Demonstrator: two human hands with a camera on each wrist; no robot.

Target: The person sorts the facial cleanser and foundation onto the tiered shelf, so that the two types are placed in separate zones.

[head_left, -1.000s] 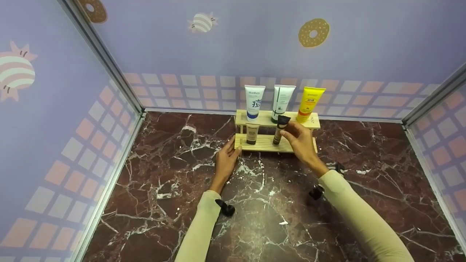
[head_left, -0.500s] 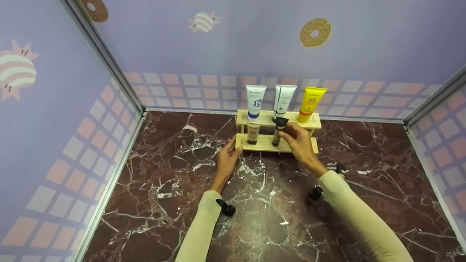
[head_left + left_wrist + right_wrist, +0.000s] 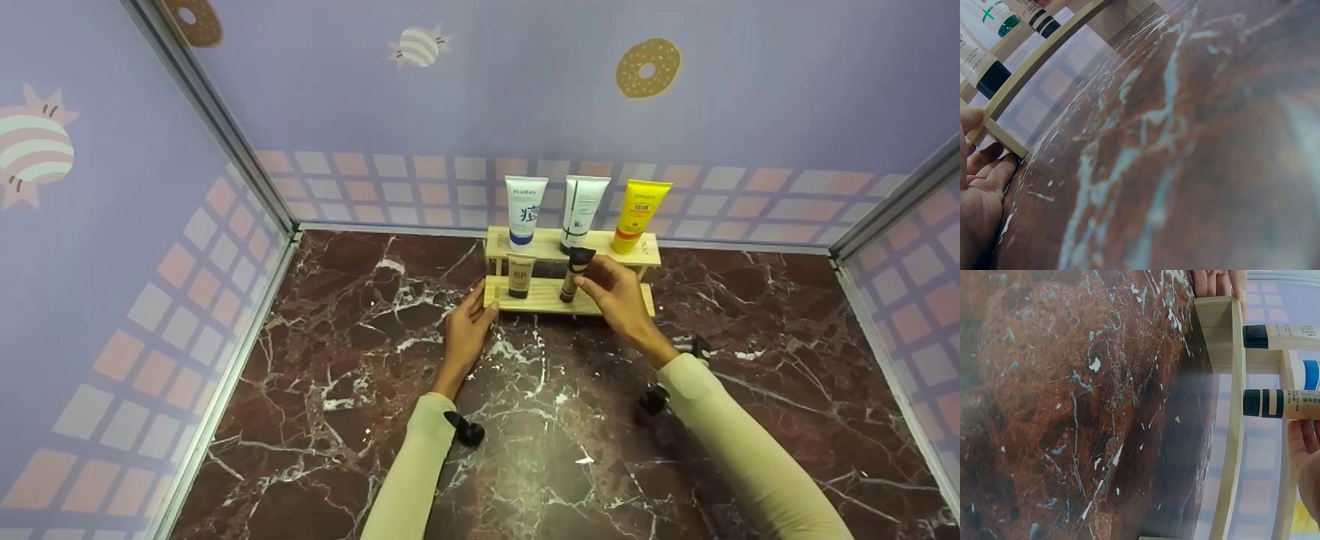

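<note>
My right hand [image 3: 621, 298] pinches a small dark tube [image 3: 574, 277] with a black top between thumb and fingers. The tube's lower end is right at the lower tier of a two-step wooden display rack [image 3: 547, 303]. In the right wrist view the same tube [image 3: 1292, 404] shows a dark cap with pale bands at the shelf. My left hand [image 3: 465, 328] holds the left end of the rack, thumb at the front corner and fingers along the side. A small beige BB tube [image 3: 520, 276] stands on the lower tier, left of the dark one.
On the upper tier stand a white tube with blue lettering [image 3: 525, 211], a white tube with a green line [image 3: 583, 213] and a yellow tube [image 3: 640, 215]. Behind is a patterned purple wall [image 3: 517, 90]. The rack stands on a dark red marbled table [image 3: 360, 420].
The dark tube and my right hand have shifted slightly down and left, lowering the tube's top. My left hand keeps its place on the rack's end.
</note>
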